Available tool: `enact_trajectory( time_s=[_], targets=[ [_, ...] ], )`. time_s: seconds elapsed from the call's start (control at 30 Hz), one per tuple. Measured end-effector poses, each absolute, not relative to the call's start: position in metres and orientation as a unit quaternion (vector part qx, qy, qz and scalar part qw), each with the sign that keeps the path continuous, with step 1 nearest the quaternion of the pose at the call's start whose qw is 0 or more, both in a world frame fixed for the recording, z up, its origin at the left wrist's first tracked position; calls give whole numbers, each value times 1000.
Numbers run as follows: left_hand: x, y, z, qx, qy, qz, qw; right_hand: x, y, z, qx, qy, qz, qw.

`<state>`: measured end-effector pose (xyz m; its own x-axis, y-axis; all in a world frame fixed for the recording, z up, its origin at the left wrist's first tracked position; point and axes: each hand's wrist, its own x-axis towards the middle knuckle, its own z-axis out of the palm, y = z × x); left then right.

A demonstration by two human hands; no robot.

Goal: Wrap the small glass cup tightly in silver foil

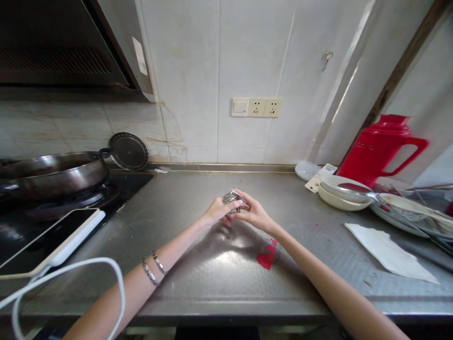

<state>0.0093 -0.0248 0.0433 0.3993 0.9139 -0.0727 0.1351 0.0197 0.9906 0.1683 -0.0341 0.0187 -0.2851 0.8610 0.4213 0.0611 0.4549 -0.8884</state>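
Observation:
A small, shiny, dark silvery object (231, 200), perhaps wrapped in film or foil, is between my two hands, just above the middle of the metal counter (170, 241). My left hand (219, 210) has its thumb and fingers closed on it from the left. From the right, my right hand (254, 213) holds the same object with thumb and fingertips. Its exact kind is too small to tell. A torn red piece (266, 256) lies on the counter below my right wrist.
At left are a steel pan (56, 175) on the stove, a round dark lid (128, 151) and a phone-like device (53, 243) with a white cable (118, 274). Rightward stand a red flask (377, 148), stacked bowls (345, 200), a plate with utensils and a white paper (389, 250).

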Motion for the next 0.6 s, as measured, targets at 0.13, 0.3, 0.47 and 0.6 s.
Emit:
enact_trajectory(
  time_s=[0.13,0.3,0.47,0.6],
  targets=[
    [5,-24,45,625,370,329,604,170,-35,25,-354,-645,434,520],
    [4,-19,39,709,312,347,528,173,-37,37,-357,-593,457,558],
    [8,-16,22,759,357,431,332,163,-40,34,-314,-545,543,557],
    [10,-19,18,759,361,465,278,158,-43,30,-333,-554,525,554]
  ],
)
